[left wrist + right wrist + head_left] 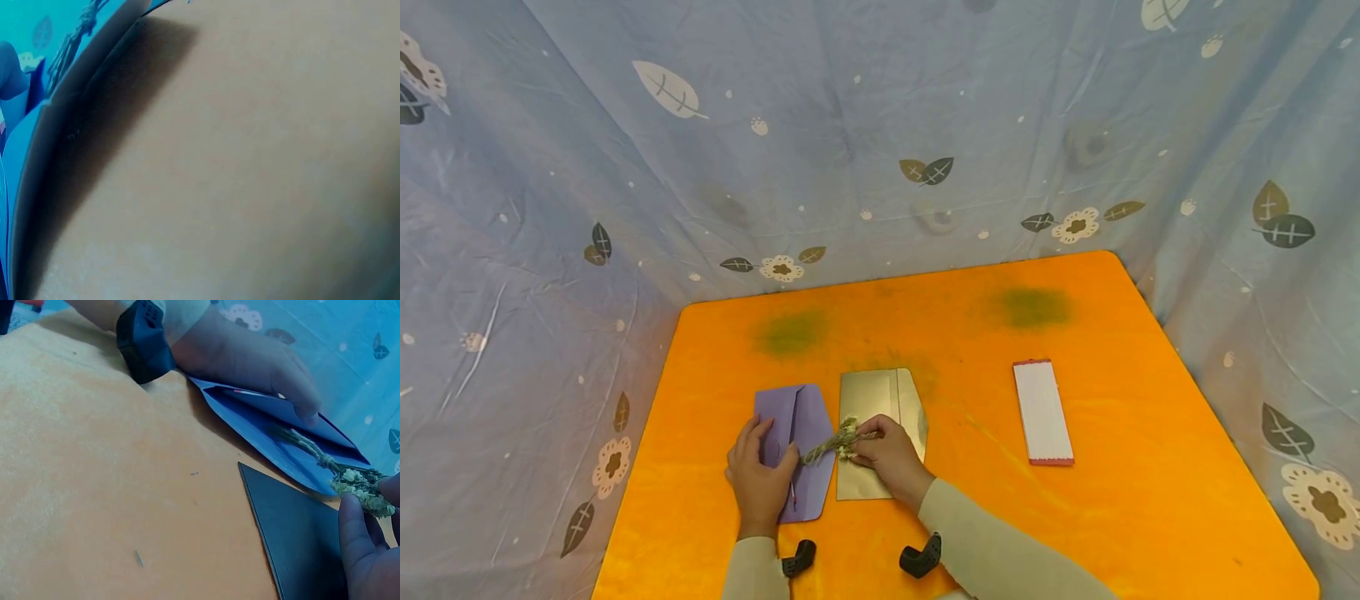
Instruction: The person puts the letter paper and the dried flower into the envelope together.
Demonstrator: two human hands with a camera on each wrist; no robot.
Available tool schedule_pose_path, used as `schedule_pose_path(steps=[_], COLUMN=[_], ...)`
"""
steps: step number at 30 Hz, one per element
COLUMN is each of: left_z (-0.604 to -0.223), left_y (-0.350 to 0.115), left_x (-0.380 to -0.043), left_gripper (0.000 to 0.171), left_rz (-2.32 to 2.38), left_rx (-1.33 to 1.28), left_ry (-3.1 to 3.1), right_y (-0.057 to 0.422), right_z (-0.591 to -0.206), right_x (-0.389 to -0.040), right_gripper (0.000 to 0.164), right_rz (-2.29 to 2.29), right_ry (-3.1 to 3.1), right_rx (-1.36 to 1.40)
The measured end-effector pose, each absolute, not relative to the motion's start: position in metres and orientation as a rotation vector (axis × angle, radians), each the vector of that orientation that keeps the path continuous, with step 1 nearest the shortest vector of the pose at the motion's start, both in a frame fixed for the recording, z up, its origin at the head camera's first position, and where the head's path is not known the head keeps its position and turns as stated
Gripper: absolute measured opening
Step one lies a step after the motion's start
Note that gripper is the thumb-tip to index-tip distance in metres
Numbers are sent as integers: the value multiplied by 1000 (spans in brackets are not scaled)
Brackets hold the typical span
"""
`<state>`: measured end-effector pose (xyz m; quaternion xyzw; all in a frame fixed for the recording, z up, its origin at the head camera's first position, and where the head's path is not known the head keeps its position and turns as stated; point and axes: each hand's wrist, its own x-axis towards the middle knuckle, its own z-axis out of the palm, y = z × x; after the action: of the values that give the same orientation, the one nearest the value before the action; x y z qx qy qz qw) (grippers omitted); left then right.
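Note:
A purple envelope [814,412] lies with its flap out to the right. My left hand [758,487] holds it on the left, with the thumb at the pocket's edge; the right wrist view shows the pocket's mouth [262,415] gaping. Between thumb and fingers, my right hand [891,457] pinches a small bunch of dried flowers [356,483] by its pale yellow heads. Its tied stems point left into the mouth of the purple envelope. Beneath the right hand lies a gold envelope [867,393], flap also to the right. Skin fills most of the left wrist view.
A white rectangular piece with red ends [1043,414] lies on the right of the orange table cover [970,517]. Patterned blue-grey curtains [850,125] stand behind and at both sides. Each wrist wears a black device [921,557].

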<state>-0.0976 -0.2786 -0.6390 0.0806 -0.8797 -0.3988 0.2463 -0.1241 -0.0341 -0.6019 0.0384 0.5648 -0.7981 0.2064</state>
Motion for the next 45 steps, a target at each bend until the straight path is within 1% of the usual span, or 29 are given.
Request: schedule_pose_path(steps=[21, 31, 45], left_z=[-637, -639, -638], left_y=[-278, -279, -279], left_x=[-97, -97, -97], left_gripper=[55, 55, 56], left_rz=[-1100, -1098, -1102], left_rx=[208, 220, 222], left_ry=[-2375, -2387, -2388], right_y=[-46, -51, -58], right_z=[-599, -598, -594], right_x=[-117, -110, -111], right_gripper=[17, 14, 16], right_rz=[-2152, -2120, -2137], right_ry=[1613, 1641, 1666], right_rx=[42, 6, 61])
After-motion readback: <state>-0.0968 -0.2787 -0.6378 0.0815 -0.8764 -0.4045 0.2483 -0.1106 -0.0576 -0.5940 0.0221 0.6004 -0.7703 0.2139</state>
